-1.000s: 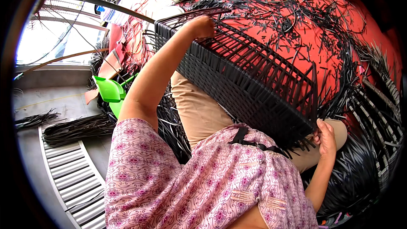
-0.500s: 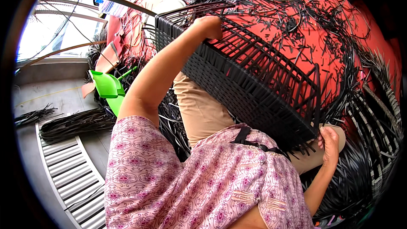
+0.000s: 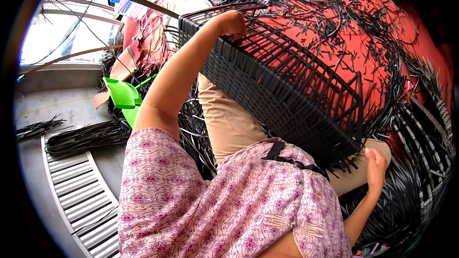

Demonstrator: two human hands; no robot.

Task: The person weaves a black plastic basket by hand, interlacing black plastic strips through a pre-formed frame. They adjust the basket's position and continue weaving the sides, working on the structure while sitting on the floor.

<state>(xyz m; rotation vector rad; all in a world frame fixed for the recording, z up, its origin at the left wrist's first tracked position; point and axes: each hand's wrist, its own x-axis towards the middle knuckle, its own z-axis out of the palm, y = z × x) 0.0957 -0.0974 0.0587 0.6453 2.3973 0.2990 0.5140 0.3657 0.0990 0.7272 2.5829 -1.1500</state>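
Observation:
Across my lap lies a black woven basket (image 3: 267, 88) of flat plastic strips, tilted, with a dense woven side facing me and an open lattice on its far side. My left hand (image 3: 233, 24) is curled over its upper edge near the left end, the fingers partly hidden behind the wrist. By the lower right corner, my right hand (image 3: 376, 161) has its fingers bent together beside the short strip ends. Whether a thin strip is pinched there is too small to tell.
Loose black strip scraps (image 3: 330, 28) litter the red floor (image 3: 306, 16). Bundles of strips (image 3: 86, 138) lie left, partly over a white slatted grate (image 3: 76, 181). A green dustpan (image 3: 123, 94) is beside my left arm. Black-and-grey strips (image 3: 423, 148) are heaped at right.
My left hand has shifted slightly up and left along the basket's edge. My right hand has turned and moved a little away from the corner. The basket has barely moved.

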